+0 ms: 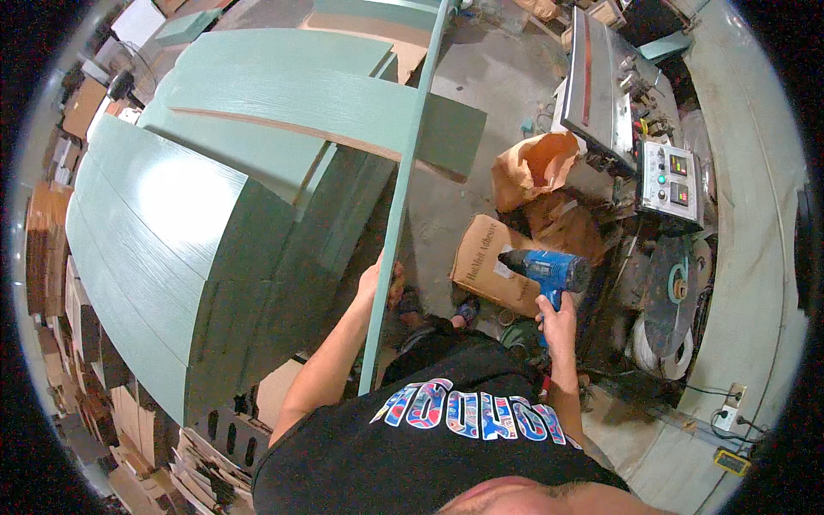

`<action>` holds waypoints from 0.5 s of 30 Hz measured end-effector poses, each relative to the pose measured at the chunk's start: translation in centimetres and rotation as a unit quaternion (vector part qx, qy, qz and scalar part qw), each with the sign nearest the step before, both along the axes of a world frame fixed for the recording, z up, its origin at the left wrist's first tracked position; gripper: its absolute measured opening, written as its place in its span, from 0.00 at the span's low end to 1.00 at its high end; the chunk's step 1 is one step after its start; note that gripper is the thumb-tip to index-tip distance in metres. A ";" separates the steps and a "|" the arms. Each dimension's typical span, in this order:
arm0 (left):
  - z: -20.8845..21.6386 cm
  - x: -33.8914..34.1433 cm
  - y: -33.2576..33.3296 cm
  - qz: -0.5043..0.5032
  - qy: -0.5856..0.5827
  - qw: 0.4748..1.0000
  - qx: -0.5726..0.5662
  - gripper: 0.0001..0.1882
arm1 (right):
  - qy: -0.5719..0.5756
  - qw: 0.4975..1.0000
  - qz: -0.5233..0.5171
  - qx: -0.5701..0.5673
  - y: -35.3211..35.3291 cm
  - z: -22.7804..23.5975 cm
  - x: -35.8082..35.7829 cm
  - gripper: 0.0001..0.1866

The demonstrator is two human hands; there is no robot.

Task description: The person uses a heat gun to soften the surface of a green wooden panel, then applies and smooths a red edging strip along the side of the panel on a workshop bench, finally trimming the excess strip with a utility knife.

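A long, narrow light-green panel (396, 210) stands edge-on in front of me, running from near my chest up past the far side of the view. My left hand (371, 285) is closed around it from its left side, with fingertips showing past its right side. On the right, my right hand (558, 324) grips the handle of a blue heat gun (556, 269) with a dark nozzle. The nozzle points left, apart from the panel, over a cardboard box (481, 260). Left of the panel lie stacked green boards (257, 94) with a wood-grain surface.
An open brown paper bag (534, 172) stands beyond the box. At the right are a machine with a grey control box (671, 187), a reel of green edge strip (676, 283) and a wall outlet (730, 408) with cords. Cardboard stacks (47, 232) line the far left.
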State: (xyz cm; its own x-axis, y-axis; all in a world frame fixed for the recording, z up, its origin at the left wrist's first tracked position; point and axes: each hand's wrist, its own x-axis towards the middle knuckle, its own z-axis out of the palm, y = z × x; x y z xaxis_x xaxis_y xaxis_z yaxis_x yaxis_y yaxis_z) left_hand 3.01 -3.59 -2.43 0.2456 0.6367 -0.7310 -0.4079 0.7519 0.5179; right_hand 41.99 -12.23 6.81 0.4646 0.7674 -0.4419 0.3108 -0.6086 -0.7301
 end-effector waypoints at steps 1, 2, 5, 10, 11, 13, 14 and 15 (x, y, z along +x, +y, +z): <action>-0.3 0.0 0.0 -0.006 -0.018 1.000 -0.003 0.33 | -0.001 1.000 -0.007 0.003 -0.1 0.1 -0.1 0.17; -0.7 0.1 0.0 -0.001 -0.024 1.000 -0.005 0.33 | -0.002 1.000 -0.006 -0.003 -0.2 -0.1 0.1 0.17; -1.3 0.2 0.0 0.002 -0.038 0.999 -0.004 0.33 | 0.001 1.000 0.002 -0.006 -0.9 -0.9 0.6 0.17; -0.9 0.1 -0.1 0.002 -0.066 0.998 -0.001 0.32 | 0.014 1.000 -0.011 0.008 -1.2 -1.2 0.4 0.16; -0.6 0.3 -0.2 0.007 -0.040 0.999 -0.016 0.33 | 0.015 1.000 -0.011 0.002 -1.4 -1.3 0.4 0.16; 0.0 0.7 0.1 0.018 0.011 0.999 -0.045 0.33 | 0.011 1.000 -0.004 -0.009 -1.7 -1.4 0.5 0.16; -0.1 0.8 0.0 0.019 0.019 0.999 -0.041 0.34 | 0.007 1.000 0.004 -0.013 -1.6 -1.5 0.7 0.16; -0.2 0.9 -0.1 0.021 0.028 0.999 -0.037 0.35 | 0.002 1.000 0.014 -0.018 -1.5 -1.5 0.8 0.16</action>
State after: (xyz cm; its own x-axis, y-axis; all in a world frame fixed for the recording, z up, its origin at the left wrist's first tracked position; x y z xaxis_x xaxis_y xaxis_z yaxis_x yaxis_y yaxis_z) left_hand 3.89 -3.71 -2.62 0.1768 0.5897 -0.7880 -0.4114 0.7716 0.4852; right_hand 42.80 -13.77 5.34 0.4416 0.7631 -0.4719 0.3242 -0.6261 -0.7091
